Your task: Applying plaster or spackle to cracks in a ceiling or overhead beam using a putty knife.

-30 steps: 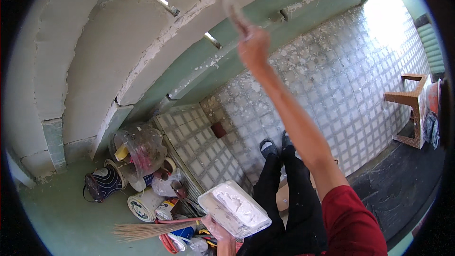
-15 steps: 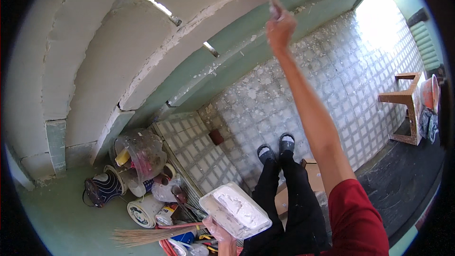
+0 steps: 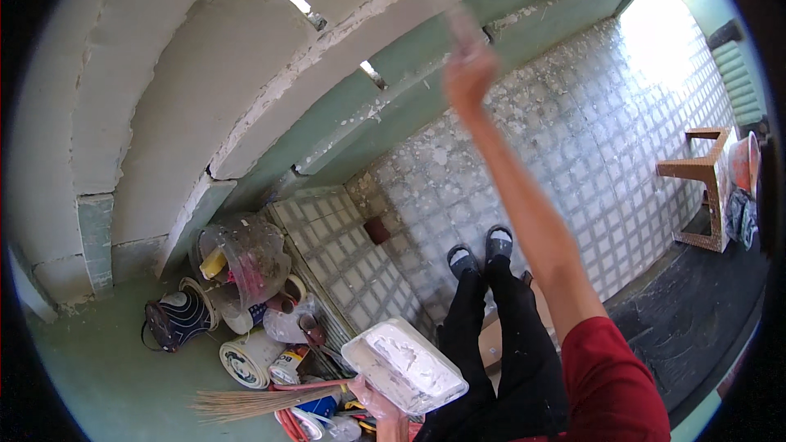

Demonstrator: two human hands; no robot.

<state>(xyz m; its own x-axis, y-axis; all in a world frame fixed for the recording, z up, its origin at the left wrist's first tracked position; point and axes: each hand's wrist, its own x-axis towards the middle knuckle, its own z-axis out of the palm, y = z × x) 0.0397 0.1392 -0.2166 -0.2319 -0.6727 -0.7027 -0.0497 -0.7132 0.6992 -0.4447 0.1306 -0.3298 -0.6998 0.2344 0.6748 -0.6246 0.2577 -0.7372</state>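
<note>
My right hand [image 3: 468, 75] is raised in front of a pale board ledge [image 3: 360, 37] with a rough white-plastered edge, its fingers closed round a handled tool [image 3: 464, 29], too blurred to identify exactly. Whether the tool touches the board is unclear. Low in the picture, my left hand [image 3: 372, 399], apparently in a thin clear glove, grips the near end of a white plastic tray [image 3: 360, 348] holding smeared white paste [image 3: 405, 354].
Left of me lie buckets [image 3: 246, 360], a clear plastic container [image 3: 246, 250], a straw broom [image 3: 237, 401] and other clutter beside a tiled step [image 3: 327, 245]. A brown stool [image 3: 696, 168] and orange basin [image 3: 745, 164] stand right. Cardboard [image 3: 489, 336] lies by my legs on the tiled floor.
My right hand with the tool swung up and rightward along the ledge, then came slightly back down and left. My left hand and the tray stay about where they were.
</note>
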